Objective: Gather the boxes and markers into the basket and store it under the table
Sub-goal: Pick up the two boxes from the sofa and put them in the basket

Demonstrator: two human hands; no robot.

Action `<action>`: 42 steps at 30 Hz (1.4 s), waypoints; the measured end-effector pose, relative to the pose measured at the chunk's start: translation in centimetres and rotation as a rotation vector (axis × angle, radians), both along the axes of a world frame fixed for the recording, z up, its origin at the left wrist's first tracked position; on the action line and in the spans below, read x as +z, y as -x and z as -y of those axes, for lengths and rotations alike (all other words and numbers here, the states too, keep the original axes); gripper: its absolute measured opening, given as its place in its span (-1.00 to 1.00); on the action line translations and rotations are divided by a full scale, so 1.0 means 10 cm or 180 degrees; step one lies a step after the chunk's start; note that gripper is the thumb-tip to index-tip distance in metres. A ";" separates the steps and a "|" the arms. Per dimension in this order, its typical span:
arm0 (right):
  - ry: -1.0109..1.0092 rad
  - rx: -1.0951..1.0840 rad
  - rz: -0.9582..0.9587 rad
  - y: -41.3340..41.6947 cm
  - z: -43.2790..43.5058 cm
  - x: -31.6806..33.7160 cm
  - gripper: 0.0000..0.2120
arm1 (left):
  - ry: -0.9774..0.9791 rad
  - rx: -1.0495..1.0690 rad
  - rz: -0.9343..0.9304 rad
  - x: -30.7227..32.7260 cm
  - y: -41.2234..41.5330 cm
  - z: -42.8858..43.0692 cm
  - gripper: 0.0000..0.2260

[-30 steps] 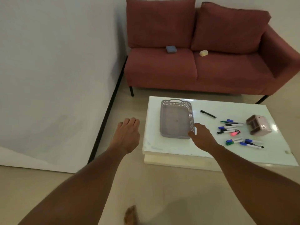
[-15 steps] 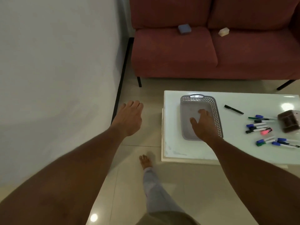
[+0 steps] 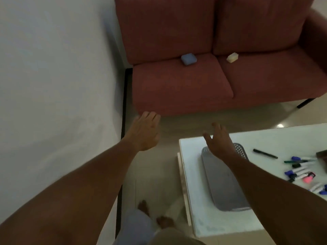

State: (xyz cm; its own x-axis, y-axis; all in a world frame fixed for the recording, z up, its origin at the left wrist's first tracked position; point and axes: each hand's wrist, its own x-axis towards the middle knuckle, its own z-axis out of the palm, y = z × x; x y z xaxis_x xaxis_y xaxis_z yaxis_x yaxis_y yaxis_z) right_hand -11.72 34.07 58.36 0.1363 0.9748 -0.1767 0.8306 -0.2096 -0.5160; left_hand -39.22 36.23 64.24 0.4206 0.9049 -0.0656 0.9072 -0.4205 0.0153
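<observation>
Both hands are empty with fingers spread: the left hand point(image 3: 144, 133) hangs over the floor, the right hand point(image 3: 220, 145) above the far end of the grey basket point(image 3: 224, 181) on the white worktop point(image 3: 198, 209). The basket's long axis runs away from the person toward the sofa point(image 3: 180, 85), where the blue box point(image 3: 188, 59) and cream box point(image 3: 232, 57) lie well apart from it. The likeliest slip, I judge, is forgetting those boxes or knocking the markers point(image 3: 299, 172) off the worktop's edge.

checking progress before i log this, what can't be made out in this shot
- Basket: the right arm hides much of its inside.
- Brown box: cut off by the right edge.
- Markers: blurred, some cut by the edge; no count.
- Under the table: hidden by its top.
</observation>
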 end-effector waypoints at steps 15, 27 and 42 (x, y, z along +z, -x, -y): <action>0.0109 -0.0498 0.0171 0.52 -3.44 0.03 -0.35 | 0.0069 -0.0593 -0.0009 -0.05 0.26 -3.96 -0.42; 0.0139 -0.0565 0.0354 -0.11 -5.32 0.26 -0.39 | 0.0271 -0.1082 0.0175 -0.07 -0.92 -5.97 -0.49; 0.1191 -0.1185 -0.0467 -2.47 -7.73 -1.22 -0.49 | 0.1856 0.1419 0.0790 -1.71 -2.78 -7.67 -0.58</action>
State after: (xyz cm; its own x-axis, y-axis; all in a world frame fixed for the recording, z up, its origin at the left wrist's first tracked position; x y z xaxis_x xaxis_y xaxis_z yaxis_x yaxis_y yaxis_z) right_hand 13.01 111.40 46.16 0.4079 0.7323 -0.5452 0.5900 -0.6672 -0.4547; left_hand -11.43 112.88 47.15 0.0892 0.8403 -0.5347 0.9299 0.1220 0.3469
